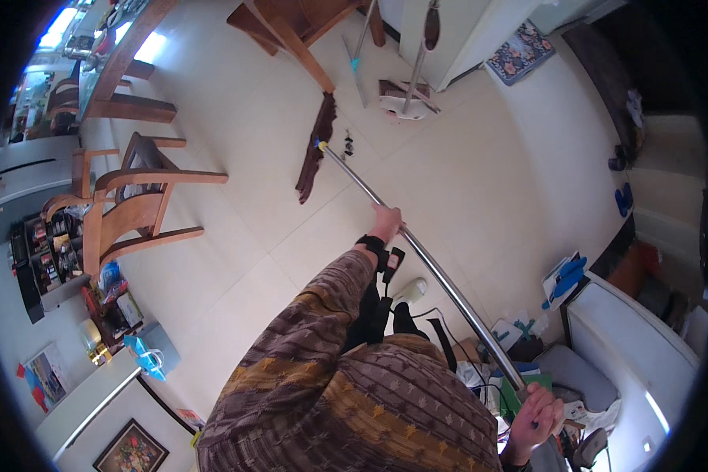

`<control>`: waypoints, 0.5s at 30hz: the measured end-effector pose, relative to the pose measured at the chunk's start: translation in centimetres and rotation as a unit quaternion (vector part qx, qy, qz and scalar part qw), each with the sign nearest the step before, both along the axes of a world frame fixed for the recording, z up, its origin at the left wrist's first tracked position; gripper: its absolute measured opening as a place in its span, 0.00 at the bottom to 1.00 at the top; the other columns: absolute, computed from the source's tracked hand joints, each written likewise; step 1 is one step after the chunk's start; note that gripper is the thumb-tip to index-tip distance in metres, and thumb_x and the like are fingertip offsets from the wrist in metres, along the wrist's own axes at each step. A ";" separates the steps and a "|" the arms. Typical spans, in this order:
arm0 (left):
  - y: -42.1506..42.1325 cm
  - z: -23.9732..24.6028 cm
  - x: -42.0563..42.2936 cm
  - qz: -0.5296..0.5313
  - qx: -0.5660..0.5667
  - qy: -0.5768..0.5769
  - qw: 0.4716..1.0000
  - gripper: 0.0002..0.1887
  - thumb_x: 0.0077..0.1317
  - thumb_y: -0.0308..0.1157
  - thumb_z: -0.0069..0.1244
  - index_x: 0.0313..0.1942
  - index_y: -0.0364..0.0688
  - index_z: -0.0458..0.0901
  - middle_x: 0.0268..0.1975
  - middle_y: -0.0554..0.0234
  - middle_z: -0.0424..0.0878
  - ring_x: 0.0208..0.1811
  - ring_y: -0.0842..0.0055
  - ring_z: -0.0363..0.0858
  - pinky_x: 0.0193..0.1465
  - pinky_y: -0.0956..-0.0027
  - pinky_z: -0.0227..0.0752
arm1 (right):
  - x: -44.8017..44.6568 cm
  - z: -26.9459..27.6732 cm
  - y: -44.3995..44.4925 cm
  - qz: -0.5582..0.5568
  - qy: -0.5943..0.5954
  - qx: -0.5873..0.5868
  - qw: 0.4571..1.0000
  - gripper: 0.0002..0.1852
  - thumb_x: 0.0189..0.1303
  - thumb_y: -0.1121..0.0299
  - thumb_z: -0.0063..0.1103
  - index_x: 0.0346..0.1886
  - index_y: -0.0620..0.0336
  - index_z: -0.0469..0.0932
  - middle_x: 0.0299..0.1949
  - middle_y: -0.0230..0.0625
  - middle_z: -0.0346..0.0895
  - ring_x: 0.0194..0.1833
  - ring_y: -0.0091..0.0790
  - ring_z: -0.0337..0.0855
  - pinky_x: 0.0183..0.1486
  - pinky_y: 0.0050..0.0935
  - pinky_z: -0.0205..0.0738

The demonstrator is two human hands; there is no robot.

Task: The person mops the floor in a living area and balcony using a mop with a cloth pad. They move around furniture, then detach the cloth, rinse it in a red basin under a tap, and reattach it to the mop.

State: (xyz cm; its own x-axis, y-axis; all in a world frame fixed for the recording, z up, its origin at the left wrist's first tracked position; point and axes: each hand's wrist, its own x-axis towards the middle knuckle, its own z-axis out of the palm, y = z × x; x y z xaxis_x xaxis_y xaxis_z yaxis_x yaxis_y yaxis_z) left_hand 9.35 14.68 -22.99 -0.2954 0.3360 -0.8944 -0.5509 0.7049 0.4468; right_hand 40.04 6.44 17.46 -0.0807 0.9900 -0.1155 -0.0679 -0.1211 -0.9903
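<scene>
A flat floor mop with a long metal pole runs diagonally across the view. Its dark brown mop head lies on the tiled floor, joined to the pole by a yellow and blue fitting. My left hand is closed around the middle of the pole, with a black band at the wrist. Near the pole's upper end, at the lower right, my right hand grips it. Small dark bits of debris lie on the floor just right of the mop head, apart from it.
A wooden armchair stands at left, and another wooden chair is at the top, one leg touching the mop head's end. A dustpan with a handled tool stands near the doorway. A floral mat lies beyond. Bags and boxes crowd the lower right.
</scene>
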 end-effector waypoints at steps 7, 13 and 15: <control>-1.8 0.5 4.9 -0.143 -0.031 0.056 0.988 0.23 0.59 0.27 0.40 0.48 0.31 0.46 0.23 0.46 0.74 0.15 0.65 0.74 0.11 0.66 0.65 | 3.3 1.1 -6.0 -0.080 -0.013 0.000 0.997 0.07 0.57 0.70 0.39 0.24 0.53 0.58 0.14 0.25 0.55 0.24 0.24 0.62 0.45 0.35 0.58; -4.6 2.8 7.9 -0.081 0.031 0.087 0.992 0.07 0.53 0.25 0.44 0.29 0.32 0.65 0.15 0.53 0.70 0.10 0.67 0.70 0.08 0.65 0.61 | 6.4 4.0 -7.6 -0.094 -0.071 -0.002 0.993 0.09 0.61 0.65 0.37 0.27 0.55 0.58 0.18 0.26 0.53 0.23 0.24 0.57 0.44 0.34 0.58; -5.4 5.4 8.7 -0.039 0.044 0.025 0.998 0.06 0.53 0.25 0.45 0.29 0.33 0.66 0.16 0.55 0.70 0.11 0.66 0.71 0.09 0.66 0.63 | 7.6 5.7 -7.9 -0.139 -0.057 0.024 0.988 0.11 0.62 0.61 0.38 0.26 0.55 0.57 0.19 0.27 0.51 0.24 0.24 0.55 0.41 0.33 0.57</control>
State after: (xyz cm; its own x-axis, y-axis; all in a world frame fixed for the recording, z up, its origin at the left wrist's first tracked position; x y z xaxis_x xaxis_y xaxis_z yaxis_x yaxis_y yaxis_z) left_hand 18.06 9.28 -17.55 -0.3084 0.4364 -0.8452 -0.4717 0.7014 0.5343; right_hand 47.63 -1.48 23.21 0.2055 0.9768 -0.0607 0.0200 -0.0662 -0.9976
